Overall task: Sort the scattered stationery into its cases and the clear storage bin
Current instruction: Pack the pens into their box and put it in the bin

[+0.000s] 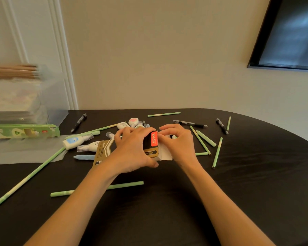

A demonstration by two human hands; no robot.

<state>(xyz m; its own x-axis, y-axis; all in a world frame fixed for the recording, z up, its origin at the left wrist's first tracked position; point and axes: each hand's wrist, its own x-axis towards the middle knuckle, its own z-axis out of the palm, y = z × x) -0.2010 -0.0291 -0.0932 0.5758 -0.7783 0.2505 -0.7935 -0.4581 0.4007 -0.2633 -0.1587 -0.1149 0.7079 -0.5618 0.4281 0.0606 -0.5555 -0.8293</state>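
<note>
Both hands are grasping a black-and-gold cardboard pen box (150, 144) on the dark counter (238, 192): left hand (132, 150) is steadying it, right hand (178, 141), at three o'clock, is pinching its white end flap (165, 153), likely opening it for pens.

Two bare forearms enter from the lower edge, uncovered as far as they show; no sleeve, cuff or glove reaches into view. The left hand (132, 150) and the right hand (178, 142) carry no rings, and neither wrist bears a watch or band. The visible fingernails are short, rounded and unpainted.
</note>
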